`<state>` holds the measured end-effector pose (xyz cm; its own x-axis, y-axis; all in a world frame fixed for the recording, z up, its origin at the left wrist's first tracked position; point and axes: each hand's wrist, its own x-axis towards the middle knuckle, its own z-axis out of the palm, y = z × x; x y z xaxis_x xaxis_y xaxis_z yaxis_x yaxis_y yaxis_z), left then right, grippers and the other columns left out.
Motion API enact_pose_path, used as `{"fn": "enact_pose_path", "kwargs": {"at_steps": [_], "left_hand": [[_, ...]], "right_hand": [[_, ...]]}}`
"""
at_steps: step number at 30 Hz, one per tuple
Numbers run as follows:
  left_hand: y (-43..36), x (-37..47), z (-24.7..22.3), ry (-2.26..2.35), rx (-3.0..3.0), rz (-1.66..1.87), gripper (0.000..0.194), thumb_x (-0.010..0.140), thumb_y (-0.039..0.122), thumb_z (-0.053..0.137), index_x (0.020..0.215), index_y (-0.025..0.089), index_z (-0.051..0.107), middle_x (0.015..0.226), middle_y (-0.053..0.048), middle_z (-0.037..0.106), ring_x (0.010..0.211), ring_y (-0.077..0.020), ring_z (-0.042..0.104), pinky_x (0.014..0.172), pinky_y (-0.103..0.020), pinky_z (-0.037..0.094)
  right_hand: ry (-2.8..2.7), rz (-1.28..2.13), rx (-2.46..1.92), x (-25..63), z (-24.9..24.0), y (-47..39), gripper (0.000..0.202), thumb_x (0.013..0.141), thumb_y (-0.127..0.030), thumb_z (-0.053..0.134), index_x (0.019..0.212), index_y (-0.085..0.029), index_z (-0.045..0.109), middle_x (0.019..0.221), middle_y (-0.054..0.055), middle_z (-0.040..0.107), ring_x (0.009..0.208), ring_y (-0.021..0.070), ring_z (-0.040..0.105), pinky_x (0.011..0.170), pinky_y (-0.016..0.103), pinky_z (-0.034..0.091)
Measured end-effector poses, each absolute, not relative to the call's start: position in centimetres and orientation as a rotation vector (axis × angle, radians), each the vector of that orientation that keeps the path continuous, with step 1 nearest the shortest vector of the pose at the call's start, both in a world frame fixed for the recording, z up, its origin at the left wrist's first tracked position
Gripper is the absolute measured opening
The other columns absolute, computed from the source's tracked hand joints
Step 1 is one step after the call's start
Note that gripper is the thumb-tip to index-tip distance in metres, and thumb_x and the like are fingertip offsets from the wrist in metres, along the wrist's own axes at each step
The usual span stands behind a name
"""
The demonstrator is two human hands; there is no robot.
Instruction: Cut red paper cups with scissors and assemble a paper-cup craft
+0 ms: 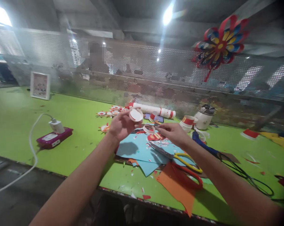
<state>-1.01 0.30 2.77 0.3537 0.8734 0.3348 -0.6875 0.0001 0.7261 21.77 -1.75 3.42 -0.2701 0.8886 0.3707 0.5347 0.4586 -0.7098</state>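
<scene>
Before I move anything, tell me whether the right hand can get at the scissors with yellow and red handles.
Probably yes: the right hand is close by and nothing appears to lie on the scissors, though its grip looks pinched and may have to open first.

A small, round white paper piece (136, 115) with a thin red streak near its lower left edge is held up just left of centre, tilted toward the viewer.

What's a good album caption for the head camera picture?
The left hand holds a round white piece above a green table, near scissors and blue paper.
</scene>
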Motion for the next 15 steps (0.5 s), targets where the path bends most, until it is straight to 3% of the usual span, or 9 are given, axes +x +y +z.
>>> {"fn": "enact_pose_path", "kwargs": {"at_steps": [5, 11, 15], "left_hand": [[1.7, -1.6, 2.2, 0.539, 1.193, 1.422, 0.044, 0.081, 0.046, 0.053, 0.108, 0.014, 0.062, 0.093, -0.010, 0.066, 0.073, -0.0153, 0.060, 0.062, -0.026, 0.046], [2.5, -0.2, 0.6, 0.878, 1.456, 1.592, 0.064, 0.065, 0.036, 0.077, 0.122, 0.017, 0.054, 0.093, -0.005, 0.062, 0.077, -0.0164, 0.057, 0.070, -0.028, 0.045], [1.7, 1.0, 0.1, 1.012, 1.660, 1.614, 0.064, 0.065, 0.036, 0.078, 0.121, 0.018, 0.054, 0.104, -0.009, 0.061, 0.092, -0.0225, 0.058, 0.082, -0.035, 0.045]], "right_hand": [[-2.048, 0.664, -1.125, 18.8, 3.6, -1.3, 0.027, 0.080, -0.035, 0.060, 0.081, -0.012, 0.075, 0.060, 0.003, 0.065, 0.050, 0.0126, 0.052, 0.047, 0.025, 0.043], [-2.028, 0.573, -1.032, 17.9, 4.8, -4.3, 0.028, 0.087, -0.033, 0.054, 0.082, -0.014, 0.074, 0.065, 0.003, 0.065, 0.053, 0.0122, 0.056, 0.052, 0.026, 0.049], [-1.964, 0.369, -1.020, 18.8, 4.7, -5.5, 0.026, 0.090, -0.031, 0.052, 0.088, -0.015, 0.072, 0.072, 0.004, 0.067, 0.063, 0.0152, 0.059, 0.058, 0.029, 0.050]]}}
